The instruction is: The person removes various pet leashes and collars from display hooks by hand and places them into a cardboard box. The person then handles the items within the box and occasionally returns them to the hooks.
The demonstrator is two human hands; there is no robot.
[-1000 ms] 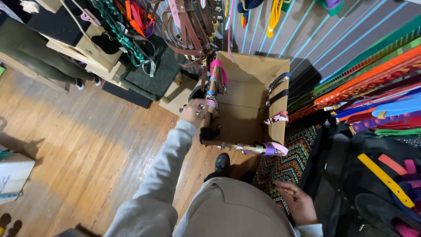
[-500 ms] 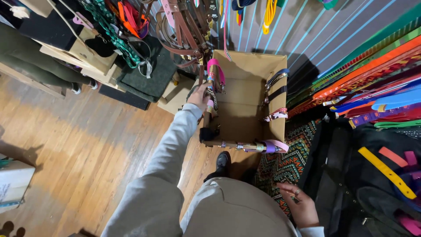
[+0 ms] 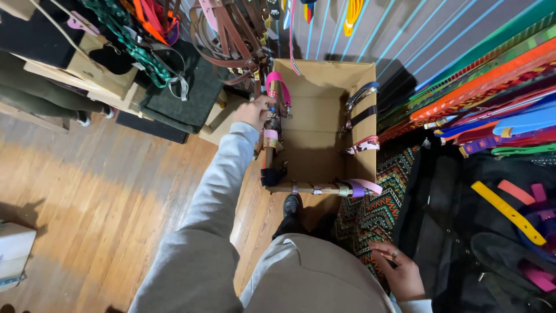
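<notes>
Someone is reaching into the collars clipped along a cardboard box.

The left hand [image 3: 255, 111] is stretching out in a grey sleeve to the left wall of the open cardboard box [image 3: 315, 139], fingers curling around the strap [image 3: 272, 124] fastened over that edge, just under a pink collar [image 3: 279, 87]; how tightly it is pinching, I cannot tell. The right hand [image 3: 399, 271] is hanging low by the hip, fingers loosely bent and holding nothing, beside a patterned rug [image 3: 370, 214]. More collars are lying on black fabric [image 3: 463, 232] to the right.
</notes>
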